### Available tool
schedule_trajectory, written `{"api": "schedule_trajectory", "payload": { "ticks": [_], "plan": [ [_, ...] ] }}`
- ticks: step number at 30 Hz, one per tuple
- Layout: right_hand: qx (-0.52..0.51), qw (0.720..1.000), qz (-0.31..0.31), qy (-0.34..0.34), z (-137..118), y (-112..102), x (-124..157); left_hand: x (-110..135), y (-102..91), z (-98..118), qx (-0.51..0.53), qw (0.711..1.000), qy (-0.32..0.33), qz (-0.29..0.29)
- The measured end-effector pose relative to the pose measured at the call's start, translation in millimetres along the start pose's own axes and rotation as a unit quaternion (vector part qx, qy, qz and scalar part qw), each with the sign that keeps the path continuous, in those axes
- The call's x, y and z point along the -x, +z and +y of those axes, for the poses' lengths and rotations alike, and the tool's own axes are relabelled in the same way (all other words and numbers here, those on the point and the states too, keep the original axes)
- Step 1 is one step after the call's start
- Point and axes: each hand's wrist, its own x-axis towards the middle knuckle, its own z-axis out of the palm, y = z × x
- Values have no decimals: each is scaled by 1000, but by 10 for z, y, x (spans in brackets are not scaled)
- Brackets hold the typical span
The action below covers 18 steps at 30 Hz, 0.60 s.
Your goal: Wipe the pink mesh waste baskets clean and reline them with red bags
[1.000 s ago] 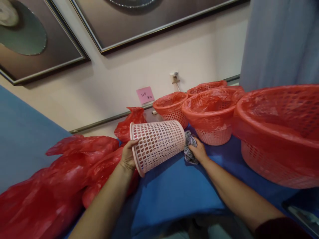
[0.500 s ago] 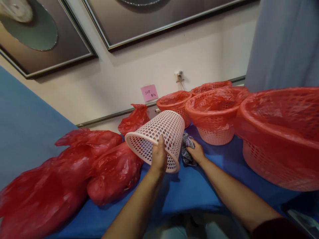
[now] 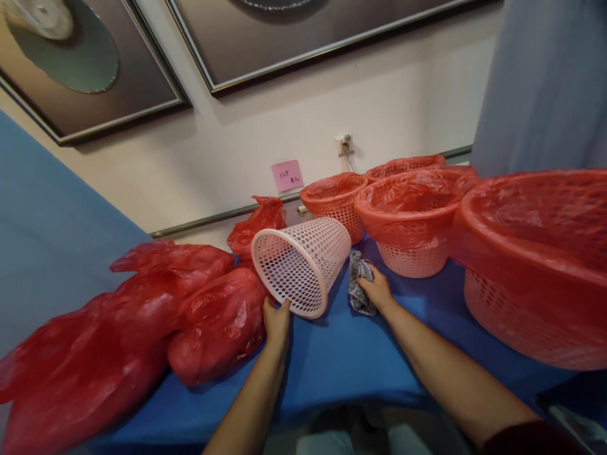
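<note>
A pale pink perforated plastic basket (image 3: 303,262) lies on its side on the blue table (image 3: 351,360), its open mouth facing me. My left hand (image 3: 277,322) grips the lower rim of that mouth with its fingers curled. My right hand (image 3: 377,289) is closed on a crumpled grey patterned cloth (image 3: 358,284) just right of the basket's base, resting on the table.
Red plastic bags (image 3: 142,316) are heaped along the left of the table. Several pink baskets lined with red bags (image 3: 412,215) stand at the right, the nearest one (image 3: 540,253) large. A wall with a pink note (image 3: 287,175) and framed pictures is behind.
The basket was turned in my left hand and now lies on its side with its mouth toward me. My left hand shifted from its side to the lower rim. My right hand stayed on the cloth.
</note>
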Motion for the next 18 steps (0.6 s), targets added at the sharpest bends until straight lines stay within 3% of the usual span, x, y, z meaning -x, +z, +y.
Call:
{"api": "schedule_trajectory", "payload": {
  "ticks": [4,9,12,18],
  "plan": [
    [6,1000,-16,-5,43,9,24,-205,24,-111,33,997,-76,10],
    [11,999,-25,-21,63,-4,43,-272,43,-49,83,985,-151,-3],
    [6,999,-26,-29,56,-28,40,-113,-36,8,116,976,-178,-46],
    [0,998,-40,-40,82,-13,51,488,-312,-50,129,958,-218,-136]
  ]
}}
